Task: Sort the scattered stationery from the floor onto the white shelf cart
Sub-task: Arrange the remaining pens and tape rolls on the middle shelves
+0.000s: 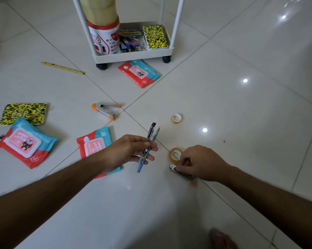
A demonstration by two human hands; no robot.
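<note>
My left hand (131, 151) holds a black pen (151, 131) and a blue pencil (156, 135) together above the floor. My right hand (203, 163) reaches down and pinches a metal stapler with orange ends (182, 174) that lies on the tiles. A tape roll (175, 154) lies just beside that hand, and a smaller tape roll (176, 118) sits further off. The white shelf cart (133, 55) stands ahead, its bottom tray holding pens, a yellow-black notebook (156, 37) and a red-white tub (105, 39).
On the floor lie an open stapler (105, 110), a yellow pencil (62, 68), a yellow-black notebook (24, 114) and three wet-wipe packs (139, 73) (26, 142) (94, 144). My bare foot (221, 238) shows at the bottom edge.
</note>
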